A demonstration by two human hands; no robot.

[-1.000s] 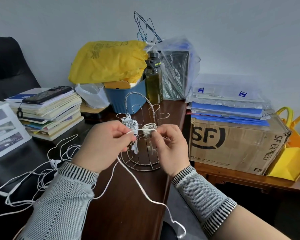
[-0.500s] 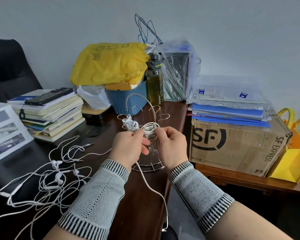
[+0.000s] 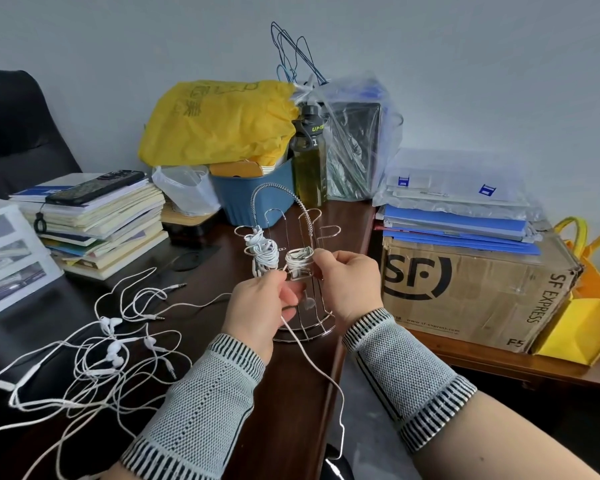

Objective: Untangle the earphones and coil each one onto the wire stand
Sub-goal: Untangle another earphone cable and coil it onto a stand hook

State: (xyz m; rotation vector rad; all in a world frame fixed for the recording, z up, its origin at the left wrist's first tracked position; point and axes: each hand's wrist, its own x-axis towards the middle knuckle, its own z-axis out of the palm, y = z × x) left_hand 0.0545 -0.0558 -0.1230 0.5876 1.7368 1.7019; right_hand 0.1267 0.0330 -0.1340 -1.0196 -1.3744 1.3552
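Hands sit closer together than half a second ago, both now at the front of the wire stand (image 3: pixel 293 271). Left hand (image 3: pixel 257 308) has its fingers curled around a white earphone cord (image 3: pixel 312 362), pinching it just below the stand's front hook; the slack hanging off the table (image 3: pixel 291 427) edge is shorter than a second ago. Right hand (image 3: pixel 349 284) pinches the coil (image 3: pixel 298 259) being wound on that hook, thumb and forefinger on its right side. A second, finished bundle (image 3: pixel 264 251) hangs on the hook just to the left, loosely knotted and lumpy, as before.

Stand: thin chromed wire, round ringed base, arched handle wrapped in a fine spring. Cords: smooth, white, rubbery. Remaining tangled earphones (image 3: pixel 94 351) lie in loose loops on the dark glossy wooden table, left of the forearms, unchanged in layout. Sleeves (image 3: pixel 205 410) are grey knit with black-striped ribbed cuffs.
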